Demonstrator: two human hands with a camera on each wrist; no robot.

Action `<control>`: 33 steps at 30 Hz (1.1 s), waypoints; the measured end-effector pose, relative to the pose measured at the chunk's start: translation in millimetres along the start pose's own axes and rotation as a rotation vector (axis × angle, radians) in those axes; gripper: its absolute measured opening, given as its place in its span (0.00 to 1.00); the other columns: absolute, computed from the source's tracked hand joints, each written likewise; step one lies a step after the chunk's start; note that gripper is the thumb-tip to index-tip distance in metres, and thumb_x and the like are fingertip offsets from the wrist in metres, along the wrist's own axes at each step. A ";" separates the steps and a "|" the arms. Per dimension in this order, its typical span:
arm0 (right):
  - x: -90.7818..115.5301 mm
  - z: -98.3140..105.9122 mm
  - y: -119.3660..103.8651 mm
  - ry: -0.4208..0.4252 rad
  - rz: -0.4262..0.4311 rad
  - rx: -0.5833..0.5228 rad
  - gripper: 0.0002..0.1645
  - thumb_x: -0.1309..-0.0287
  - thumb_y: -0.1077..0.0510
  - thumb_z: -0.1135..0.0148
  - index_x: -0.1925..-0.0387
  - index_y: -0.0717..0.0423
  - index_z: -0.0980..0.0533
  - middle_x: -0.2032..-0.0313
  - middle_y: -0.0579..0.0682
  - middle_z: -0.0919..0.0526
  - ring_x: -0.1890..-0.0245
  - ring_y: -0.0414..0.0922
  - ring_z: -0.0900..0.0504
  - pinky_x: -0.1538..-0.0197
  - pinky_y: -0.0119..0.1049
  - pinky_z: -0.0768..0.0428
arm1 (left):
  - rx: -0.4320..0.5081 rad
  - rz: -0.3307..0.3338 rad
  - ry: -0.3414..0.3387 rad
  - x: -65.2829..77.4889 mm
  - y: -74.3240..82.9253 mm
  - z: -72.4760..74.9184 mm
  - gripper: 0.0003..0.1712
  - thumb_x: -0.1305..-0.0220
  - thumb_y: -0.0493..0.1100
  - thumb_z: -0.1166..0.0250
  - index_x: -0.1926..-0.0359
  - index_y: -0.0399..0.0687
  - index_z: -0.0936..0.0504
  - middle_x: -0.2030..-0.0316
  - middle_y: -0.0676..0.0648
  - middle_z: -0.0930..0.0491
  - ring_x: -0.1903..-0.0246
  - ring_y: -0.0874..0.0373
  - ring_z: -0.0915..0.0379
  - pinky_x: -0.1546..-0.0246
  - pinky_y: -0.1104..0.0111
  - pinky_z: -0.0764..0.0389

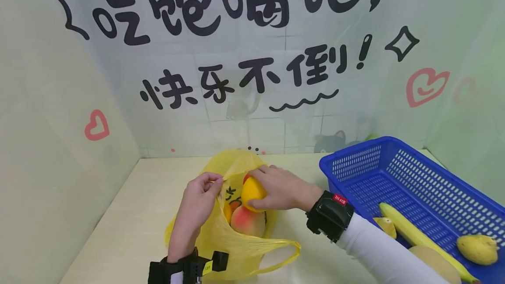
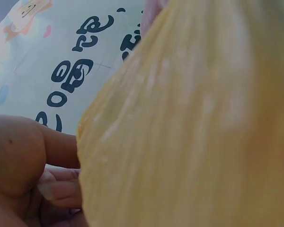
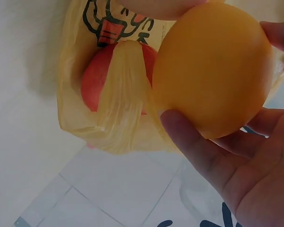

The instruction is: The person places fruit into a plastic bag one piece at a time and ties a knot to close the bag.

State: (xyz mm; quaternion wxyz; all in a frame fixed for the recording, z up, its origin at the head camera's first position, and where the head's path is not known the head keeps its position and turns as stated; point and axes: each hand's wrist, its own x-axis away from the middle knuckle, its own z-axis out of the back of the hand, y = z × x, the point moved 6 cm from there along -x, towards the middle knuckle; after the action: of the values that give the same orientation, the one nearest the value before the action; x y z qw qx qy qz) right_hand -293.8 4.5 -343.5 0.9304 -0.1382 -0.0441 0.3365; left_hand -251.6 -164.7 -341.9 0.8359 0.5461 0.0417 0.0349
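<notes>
Pinches the rim of the yellow bag (image 1: pixel 222 249) with the left hand (image 1: pixel 200 197); curls the right hand (image 1: pixel 279 187) round the orange fruit (image 1: pixel 252 193) at the spread mouth, with tabletop (image 1: pixel 134 214) room leftward, blue basket (image 1: pixel 375 183) right.

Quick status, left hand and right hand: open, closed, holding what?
Left hand: closed, pinching the edge of the yellow bag.
Right hand: closed around a round orange-yellow fruit.

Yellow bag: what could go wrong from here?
If the right hand lets go, the orange fruit could knock the peach just below it and perhaps bruise it. The yellow bag, pinched at its rim by the left hand, might slip and let its opening sag.
</notes>
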 end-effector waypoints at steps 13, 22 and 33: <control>-9.5 -19.9 -4.7 0.010 0.020 -0.022 0.42 0.43 0.37 0.34 0.35 0.56 0.32 0.43 0.53 0.24 0.51 0.47 0.26 0.44 0.40 0.23 | -0.002 0.004 0.003 -0.6 -0.4 2.4 0.12 0.27 0.42 0.44 0.50 0.40 0.21 0.77 0.49 0.30 0.78 0.55 0.40 0.79 0.71 0.38; -17.2 -32.0 -19.1 0.010 0.095 0.025 0.41 0.42 0.37 0.36 0.36 0.57 0.31 0.47 0.51 0.23 0.53 0.45 0.25 0.47 0.36 0.24 | 0.002 0.005 0.004 -0.3 0.3 2.8 0.12 0.26 0.42 0.44 0.50 0.40 0.21 0.75 0.48 0.27 0.72 0.56 0.31 0.73 0.73 0.30; -22.3 -46.3 -18.6 0.017 0.070 0.029 0.42 0.42 0.34 0.36 0.36 0.56 0.31 0.47 0.52 0.24 0.53 0.47 0.24 0.44 0.38 0.23 | 0.004 -0.001 0.001 0.8 0.1 3.0 0.13 0.26 0.42 0.45 0.50 0.40 0.21 0.75 0.48 0.28 0.73 0.55 0.33 0.73 0.73 0.31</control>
State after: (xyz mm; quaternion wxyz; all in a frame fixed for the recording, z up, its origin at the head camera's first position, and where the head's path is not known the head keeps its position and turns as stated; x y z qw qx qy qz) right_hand -291.4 -33.9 -382.3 0.9204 -0.1290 -0.0267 0.3680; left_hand -250.4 -167.3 -340.6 0.8348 0.5477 0.0426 0.0348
